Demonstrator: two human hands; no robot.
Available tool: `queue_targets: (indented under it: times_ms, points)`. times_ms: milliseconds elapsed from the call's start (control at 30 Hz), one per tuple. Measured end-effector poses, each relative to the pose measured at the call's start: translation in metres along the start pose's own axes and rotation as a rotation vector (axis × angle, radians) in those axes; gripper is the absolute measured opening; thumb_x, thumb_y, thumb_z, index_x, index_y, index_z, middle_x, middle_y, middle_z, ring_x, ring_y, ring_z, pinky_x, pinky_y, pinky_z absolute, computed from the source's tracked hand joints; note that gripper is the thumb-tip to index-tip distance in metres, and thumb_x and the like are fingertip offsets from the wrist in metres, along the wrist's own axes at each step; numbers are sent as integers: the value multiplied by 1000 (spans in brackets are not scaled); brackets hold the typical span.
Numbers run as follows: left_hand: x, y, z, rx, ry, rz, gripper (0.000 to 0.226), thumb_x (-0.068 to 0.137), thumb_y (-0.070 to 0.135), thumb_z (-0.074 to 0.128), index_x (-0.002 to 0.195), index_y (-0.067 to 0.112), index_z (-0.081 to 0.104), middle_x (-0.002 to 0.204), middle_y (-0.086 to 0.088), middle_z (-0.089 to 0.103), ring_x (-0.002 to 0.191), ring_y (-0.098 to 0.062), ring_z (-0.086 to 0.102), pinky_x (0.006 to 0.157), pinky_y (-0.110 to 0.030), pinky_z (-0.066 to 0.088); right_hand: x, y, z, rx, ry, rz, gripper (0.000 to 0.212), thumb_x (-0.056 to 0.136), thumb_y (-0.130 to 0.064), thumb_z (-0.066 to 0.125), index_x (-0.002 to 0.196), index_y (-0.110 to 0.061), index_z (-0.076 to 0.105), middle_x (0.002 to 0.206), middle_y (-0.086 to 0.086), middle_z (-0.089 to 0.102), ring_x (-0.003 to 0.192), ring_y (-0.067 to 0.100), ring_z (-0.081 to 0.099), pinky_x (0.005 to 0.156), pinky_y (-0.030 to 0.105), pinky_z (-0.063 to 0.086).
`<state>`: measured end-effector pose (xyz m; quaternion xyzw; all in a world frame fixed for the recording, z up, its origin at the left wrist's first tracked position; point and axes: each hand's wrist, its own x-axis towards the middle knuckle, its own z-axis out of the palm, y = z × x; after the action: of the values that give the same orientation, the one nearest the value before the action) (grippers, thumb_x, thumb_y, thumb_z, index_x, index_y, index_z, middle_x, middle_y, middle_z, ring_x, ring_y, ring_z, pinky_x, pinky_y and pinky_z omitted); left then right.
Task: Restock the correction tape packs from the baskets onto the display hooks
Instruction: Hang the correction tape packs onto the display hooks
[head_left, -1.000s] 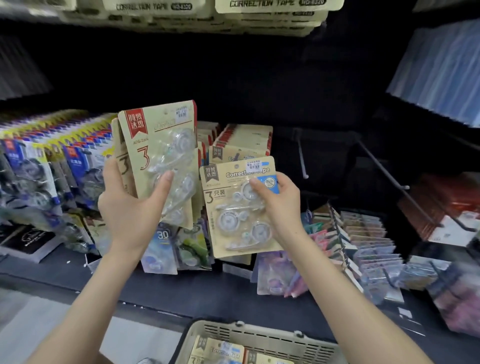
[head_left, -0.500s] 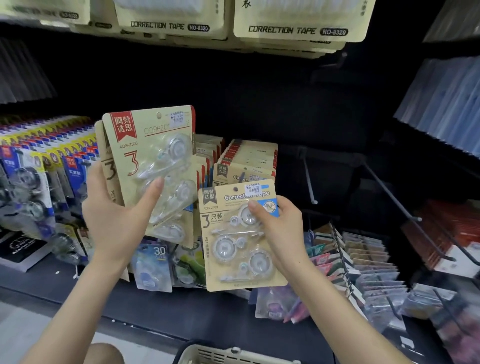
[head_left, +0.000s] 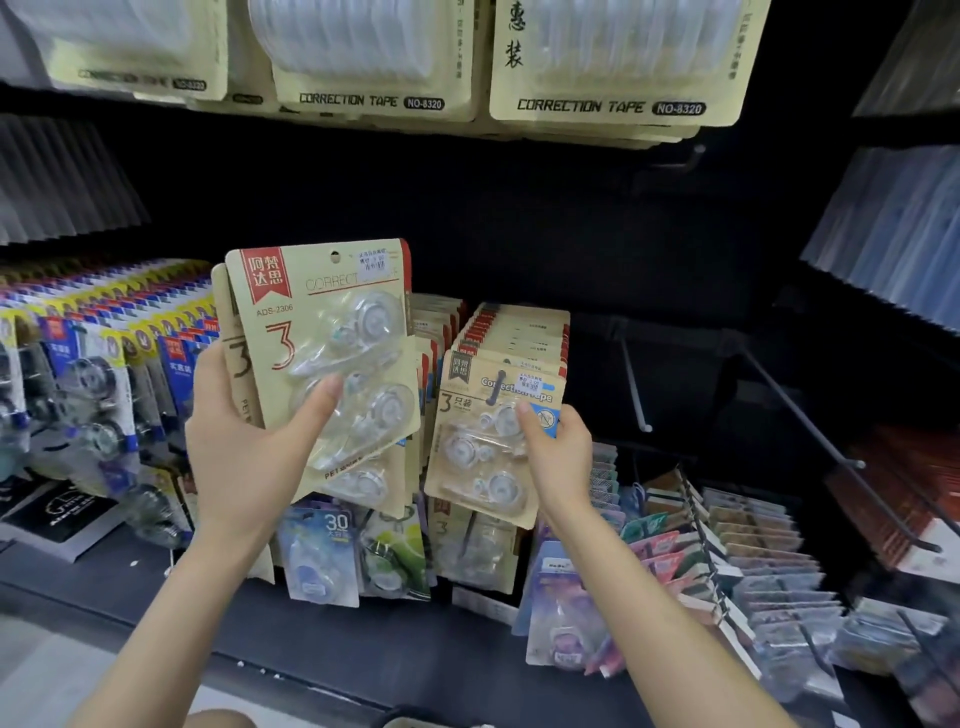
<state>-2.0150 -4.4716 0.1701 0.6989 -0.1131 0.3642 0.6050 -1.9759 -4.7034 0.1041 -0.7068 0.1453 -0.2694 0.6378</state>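
At the far left of the display, crowded rows of blue-and-yellow packs hang on their pegs. Just right of them the left hand grips the larger packs, thumb laid across the front blister and fingers curled behind. Two cards can be counted there, one edge showing behind the front card, though more may be hidden. Next along, the right hand pinches one smaller pack by its right edge, thumb on the front. The dark tip of a hook pokes through the card's top, so this pack looks threaded on but not yet let go. It sits at the front of a full row of matching packs. Further right, two bare hooks stick out with nothing on them. Restocking seems partway: one pack is nearly hung and at least two wait in hand. What remains in the baskets cannot be told, since they cannot be made out.
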Motion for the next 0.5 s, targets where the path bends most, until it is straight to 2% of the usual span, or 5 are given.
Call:
queue_targets:
  times_ms: [100,200,267,400,500]
  points:
    - [2,2,-7,-26,-57,-36,46,82,20,77,118,32,50,114,20,61,106,6,60,90,-17,48,0,-4,-10,-289,-24,-20,27,92,-36,66,104,-13,59,96,-3,66,90,20,65,74,38,52]
    - [4,4,-12,-134,-87,-140,44,75,23,80,105,41,53,112,11,68,105,-8,66,90,-33,52,-17,-21,-30,-519,81,-142,36,92,-42,63,115,-15,55,103,-5,61,94,17,62,67,30,41]
    - [4,4,-13,-230,-135,-249,46,66,29,84,102,38,56,105,10,72,98,-13,70,83,-38,56,-40,-46,-39,-426,73,-263,33,92,-46,62,113,-22,56,96,-13,62,87,9,61,68,25,43]
    - [-5,7,-5,-349,-377,-484,93,26,49,97,107,22,60,99,0,76,82,-21,74,60,-35,60,-72,-94,-37,-165,-300,-134,62,63,-71,65,109,-31,53,92,-13,67,84,2,64,77,28,53]
    - [-17,12,8,-391,-436,-523,84,36,30,95,111,19,59,99,-3,76,83,-24,74,65,-40,61,-76,-96,-30,-79,-340,-127,48,69,-46,82,107,-29,60,96,-10,73,86,7,71,79,37,59]
